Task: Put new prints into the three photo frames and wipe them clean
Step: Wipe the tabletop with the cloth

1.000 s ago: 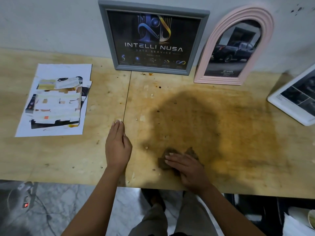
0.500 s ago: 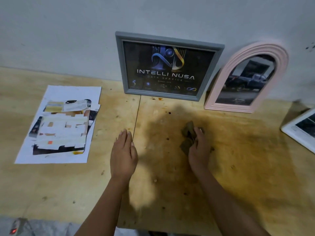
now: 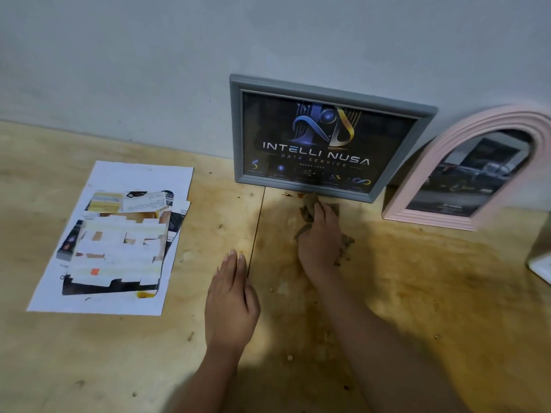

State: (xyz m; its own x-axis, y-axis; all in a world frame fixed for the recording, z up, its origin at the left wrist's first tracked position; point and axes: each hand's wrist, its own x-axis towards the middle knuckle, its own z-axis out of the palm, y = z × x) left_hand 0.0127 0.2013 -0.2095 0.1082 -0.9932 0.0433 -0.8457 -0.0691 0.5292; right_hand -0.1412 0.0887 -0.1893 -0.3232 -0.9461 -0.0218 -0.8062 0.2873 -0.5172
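The grey frame (image 3: 325,97) stands on the wooden table (image 3: 89,353), leaning back against the wall (image 3: 149,70). It holds a dark print (image 3: 322,150) with a blue and gold emblem and the words INTELLI NUSA DATA SERVICE. Just beside it on the right, the pink arched frame (image 3: 416,180) leans the same way and shows a dark vehicle. A corner of a white frame (image 3: 541,266) lies flat at the right edge.

A crumpled brown cloth (image 3: 305,214) sits on the table right at the grey frame's bottom rail. The right hand (image 3: 320,242) presses it down, fingers stretched forward toward the rail. The left hand (image 3: 231,299) rests flat and empty on the table, fingers straight and together, beside the tabletop seam (image 3: 256,231). A stack of cut paper sheets (image 3: 113,239) lies well to the left.
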